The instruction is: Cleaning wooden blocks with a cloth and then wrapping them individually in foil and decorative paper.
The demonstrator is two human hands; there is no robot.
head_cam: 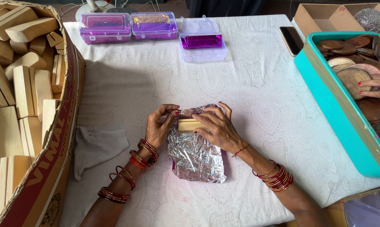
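A small wooden block [188, 125] lies on a crinkled sheet of silver foil [196, 157] in the middle of the white tablecloth [248, 84]. My left hand [159, 126] pinches the foil's upper left edge against the block. Folding the top edge of the foil over the block, my right hand [217, 126] rests its fingers across the wood. Both wrists wear several red bangles. The far side of the block is hidden under my fingers and the foil.
A cardboard box [51, 168] full of wooden blocks stands at the left. Three clear plastic boxes [154, 25] with purple foil sit at the far edge. A phone [291, 40] and a teal crate [324, 92] of brown discs are at right, another person's hand [377, 87] in it. A grey cloth [98, 147] lies near the left.
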